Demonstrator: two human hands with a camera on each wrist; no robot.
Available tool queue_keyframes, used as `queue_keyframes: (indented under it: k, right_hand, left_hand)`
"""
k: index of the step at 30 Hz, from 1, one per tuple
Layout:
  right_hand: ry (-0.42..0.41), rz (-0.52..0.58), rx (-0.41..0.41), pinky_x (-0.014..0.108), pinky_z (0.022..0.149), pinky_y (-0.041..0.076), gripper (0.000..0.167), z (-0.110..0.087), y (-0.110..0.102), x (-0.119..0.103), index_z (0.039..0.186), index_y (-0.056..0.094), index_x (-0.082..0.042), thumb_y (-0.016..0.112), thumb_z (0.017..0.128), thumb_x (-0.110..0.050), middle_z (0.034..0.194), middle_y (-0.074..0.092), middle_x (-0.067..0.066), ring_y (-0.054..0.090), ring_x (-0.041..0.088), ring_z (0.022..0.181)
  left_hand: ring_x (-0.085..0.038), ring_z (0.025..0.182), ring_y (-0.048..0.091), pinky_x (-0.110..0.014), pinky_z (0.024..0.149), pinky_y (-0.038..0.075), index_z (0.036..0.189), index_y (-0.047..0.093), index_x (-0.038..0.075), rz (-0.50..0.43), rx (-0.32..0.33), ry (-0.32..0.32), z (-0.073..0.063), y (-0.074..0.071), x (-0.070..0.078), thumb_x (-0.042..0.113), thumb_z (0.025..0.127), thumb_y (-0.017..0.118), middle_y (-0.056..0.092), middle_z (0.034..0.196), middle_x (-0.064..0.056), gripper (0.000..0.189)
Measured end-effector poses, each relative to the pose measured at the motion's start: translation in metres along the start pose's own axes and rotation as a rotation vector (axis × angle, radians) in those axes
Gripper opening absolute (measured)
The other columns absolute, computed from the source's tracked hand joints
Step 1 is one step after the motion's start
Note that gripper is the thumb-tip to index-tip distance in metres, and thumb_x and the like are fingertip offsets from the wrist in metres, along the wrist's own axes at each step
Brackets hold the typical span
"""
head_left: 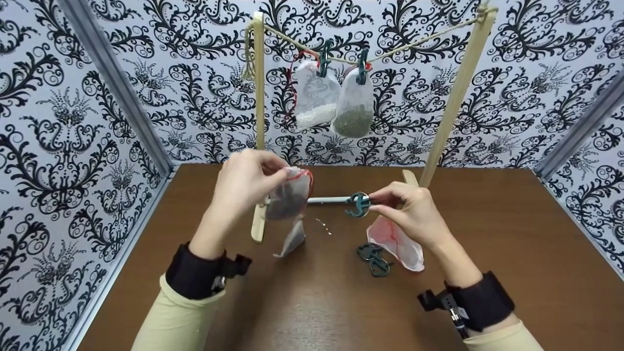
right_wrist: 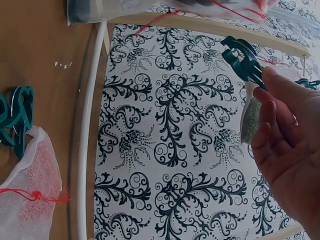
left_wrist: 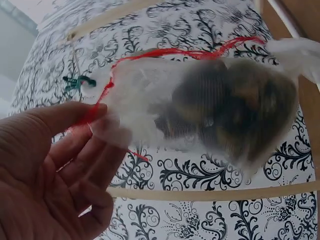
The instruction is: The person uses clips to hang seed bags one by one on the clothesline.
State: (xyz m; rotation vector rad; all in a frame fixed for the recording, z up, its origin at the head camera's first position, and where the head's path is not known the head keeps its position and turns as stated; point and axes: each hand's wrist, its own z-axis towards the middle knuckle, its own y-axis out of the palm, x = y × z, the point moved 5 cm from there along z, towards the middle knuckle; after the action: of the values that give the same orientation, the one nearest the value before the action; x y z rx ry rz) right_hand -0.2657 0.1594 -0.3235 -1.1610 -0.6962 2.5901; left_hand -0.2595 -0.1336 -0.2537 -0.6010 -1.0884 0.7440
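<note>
By its top, my left hand [head_left: 246,178] pinches a white mesh bag [head_left: 291,197] with a red drawstring; dark lumps [left_wrist: 235,100] show through the mesh in the left wrist view. Between thumb and fingers of my right hand [head_left: 413,212] is a dark green plastic clip [right_wrist: 244,60], held off the table. Beyond my hands, a mesh bag of white grains [head_left: 316,116] and one of green bits [head_left: 355,122] hang from a rope [head_left: 426,39], each fastened by a green clip. A bag with pink contents [right_wrist: 42,175] lies below my right hand.
Several spare green clips [head_left: 375,261] lie beside the pink bag. Another whitish bag [head_left: 293,239] is on the table [head_left: 312,302] below my left hand, near a few white crumbs [head_left: 325,227]. Wooden posts [head_left: 451,107] and a white bar [head_left: 329,200] form the rope's stand.
</note>
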Motion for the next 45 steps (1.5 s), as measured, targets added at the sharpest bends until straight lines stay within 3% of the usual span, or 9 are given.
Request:
queue_keyframes:
  k: [6, 11, 14, 16, 18, 22, 28, 33, 45]
  right_hand:
    - [-0.034, -0.008, -0.11, 0.017, 0.063, 0.053, 0.023, -0.005, 0.009, 0.001, 0.1, 0.076, -0.009, 0.083, 0.078, -0.006, 0.091, 0.074, 0.005, 0.062, 0.003, 0.074]
    - [-0.037, 0.016, -0.303, 0.022, 0.062, 0.056, 0.031, -0.012, 0.035, -0.003, 0.108, 0.073, -0.009, 0.083, 0.079, -0.014, 0.123, 0.069, 0.015, 0.062, 0.01, 0.077]
    - [0.001, 0.009, -0.384, 0.029, 0.082, 0.059, 0.031, -0.015, 0.053, 0.0, 0.11, 0.072, -0.011, 0.082, 0.082, -0.019, 0.144, 0.057, 0.017, 0.069, 0.019, 0.102]
    - [0.006, -0.027, -0.401, 0.033, 0.093, 0.056, 0.03, -0.016, 0.064, 0.004, 0.109, 0.072, -0.012, 0.081, 0.082, -0.021, 0.142, 0.06, 0.013, 0.069, 0.022, 0.109]
    - [0.0, -0.054, -0.395, 0.039, 0.103, 0.052, 0.03, -0.017, 0.074, 0.01, 0.109, 0.071, -0.01, 0.082, 0.082, -0.02, 0.131, 0.067, 0.01, 0.065, 0.024, 0.122]
    - [-0.02, -0.126, -0.357, 0.035, 0.085, 0.058, 0.028, -0.019, 0.083, 0.022, 0.105, 0.071, -0.008, 0.082, 0.082, -0.02, 0.103, 0.072, 0.004, 0.071, 0.018, 0.095]
    - [0.055, -0.217, -0.201, 0.029, 0.077, 0.054, 0.025, -0.019, 0.062, 0.036, 0.099, 0.073, -0.009, 0.084, 0.078, -0.018, 0.094, 0.072, 0.002, 0.067, 0.019, 0.087]
    - [0.145, -0.285, -0.091, 0.032, 0.077, 0.052, 0.026, -0.018, 0.043, 0.043, 0.097, 0.074, -0.008, 0.086, 0.077, -0.02, 0.092, 0.072, 0.005, 0.065, 0.02, 0.086]
    - [0.248, -0.366, -0.078, 0.043, 0.084, 0.055, 0.03, -0.004, 0.022, 0.031, 0.101, 0.074, -0.005, 0.083, 0.078, -0.021, 0.099, 0.074, 0.012, 0.068, 0.027, 0.091]
  left_hand:
    - [-0.016, 0.071, 0.065, -0.03, 0.064, 0.054, 0.096, 0.072, 0.019, -0.228, -0.157, -0.068, 0.008, 0.0, -0.001, 0.039, 0.091, 0.07, 0.074, 0.091, 0.0, 0.021]
    - [-0.019, 0.075, 0.071, -0.034, 0.069, 0.062, 0.103, 0.07, 0.011, -0.439, -0.3, 0.012, 0.01, 0.015, 0.008, 0.029, 0.095, 0.067, 0.073, 0.098, -0.007, 0.02]
    - [-0.019, 0.08, 0.072, -0.035, 0.072, 0.062, 0.102, 0.07, 0.01, -0.46, -0.328, 0.084, 0.009, 0.023, 0.015, 0.026, 0.095, 0.068, 0.075, 0.096, -0.006, 0.018]
    - [-0.017, 0.08, 0.073, -0.032, 0.072, 0.062, 0.101, 0.071, 0.011, -0.451, -0.332, 0.128, 0.009, 0.029, 0.019, 0.025, 0.094, 0.069, 0.076, 0.095, -0.005, 0.016]
    - [-0.015, 0.08, 0.073, -0.03, 0.072, 0.061, 0.101, 0.071, 0.012, -0.442, -0.325, 0.166, 0.008, 0.032, 0.022, 0.023, 0.094, 0.069, 0.076, 0.095, -0.004, 0.013]
    - [-0.012, 0.08, 0.072, -0.026, 0.072, 0.06, 0.1, 0.074, 0.013, -0.364, -0.262, 0.231, 0.007, 0.034, 0.023, 0.018, 0.092, 0.07, 0.077, 0.095, -0.002, 0.01]
    - [-0.019, 0.086, 0.072, -0.032, 0.079, 0.059, 0.098, 0.077, 0.012, -0.013, -0.061, 0.309, 0.004, 0.021, 0.018, 0.013, 0.091, 0.07, 0.077, 0.097, -0.005, 0.01]
    - [-0.028, 0.085, 0.071, -0.041, 0.079, 0.059, 0.091, 0.078, 0.01, 0.228, -0.013, 0.28, 0.003, 0.019, 0.006, 0.007, 0.091, 0.069, 0.075, 0.091, -0.007, 0.01]
    - [-0.03, 0.088, 0.071, -0.04, 0.081, 0.059, 0.096, 0.073, 0.003, 0.091, 0.095, 0.235, 0.011, 0.017, -0.015, 0.008, 0.091, 0.069, 0.076, 0.094, -0.014, 0.008]
